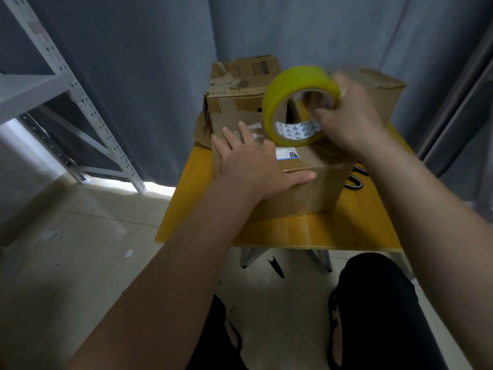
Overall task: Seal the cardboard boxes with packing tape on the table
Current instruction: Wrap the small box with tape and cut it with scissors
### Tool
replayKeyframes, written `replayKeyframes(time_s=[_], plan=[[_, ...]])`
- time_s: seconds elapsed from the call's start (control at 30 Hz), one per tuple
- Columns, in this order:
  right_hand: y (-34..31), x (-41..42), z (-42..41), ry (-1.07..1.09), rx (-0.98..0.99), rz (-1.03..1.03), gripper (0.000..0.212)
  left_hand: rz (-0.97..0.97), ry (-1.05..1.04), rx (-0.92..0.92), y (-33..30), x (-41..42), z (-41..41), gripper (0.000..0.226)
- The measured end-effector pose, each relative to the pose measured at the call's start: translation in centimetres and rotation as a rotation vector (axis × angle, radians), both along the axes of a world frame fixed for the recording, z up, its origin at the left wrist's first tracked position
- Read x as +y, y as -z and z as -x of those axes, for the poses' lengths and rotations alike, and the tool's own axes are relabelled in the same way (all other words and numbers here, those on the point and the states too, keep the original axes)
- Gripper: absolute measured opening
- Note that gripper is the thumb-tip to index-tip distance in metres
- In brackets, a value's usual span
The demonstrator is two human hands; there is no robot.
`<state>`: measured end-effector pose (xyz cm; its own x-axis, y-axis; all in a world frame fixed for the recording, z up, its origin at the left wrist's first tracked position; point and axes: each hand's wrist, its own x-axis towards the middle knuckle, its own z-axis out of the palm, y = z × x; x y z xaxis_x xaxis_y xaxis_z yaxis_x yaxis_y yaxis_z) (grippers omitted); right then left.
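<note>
- Counter [346, 231]: yellow top, metal legs below; carries three cardboard boxes.
- Near box [306, 190]: sits at the middle of the counter, flaps closed, a white and blue label [287, 154] on its top, glossy clear tape over the front top edge.
- Left hand [256, 166]: flat on the near box's top, palm down, grip spread apart, thumb lying along the front top edge, clasping nothing.
- Tape roll [269, 108]: yellow packing tape, held on edge just above the far side of the near box's top.
- Right hand [349, 121]: grip clamped on the tape roll, fingers hooked inside its core.
- Rear left box [234, 102]: worn, torn old tape, one flap raised, toward the far left corner.
- Rear right box [386, 89]: toward the far right corner, behind the right hand.
- Shelving frame [80, 102]: grey metal, on the floor left of the counter.
</note>
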<state>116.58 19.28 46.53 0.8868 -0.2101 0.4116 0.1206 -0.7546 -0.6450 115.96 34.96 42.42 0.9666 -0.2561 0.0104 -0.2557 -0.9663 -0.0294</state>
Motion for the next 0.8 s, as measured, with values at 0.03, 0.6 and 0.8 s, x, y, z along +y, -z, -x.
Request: replayKeyframes(time_s=[0.03, 0.6, 0.8], plan=[[0.7, 0.4, 0.1, 0.008, -0.010, -0.038, 0.026, -0.005, -0.004, 0.008, 0.0, -0.1, -0.1, 0.124], [0.7, -0.4, -0.3, 0.040, -0.020, -0.107, 0.021, 0.083, 0.122, -0.012, 0.2, 0.5, -0.5, 0.116], [-0.1, -2.6, 0.4, 0.056, -0.001, -0.109, 0.020, 0.101, 0.124, -0.001, 0.1, 0.6, -0.5, 0.114]])
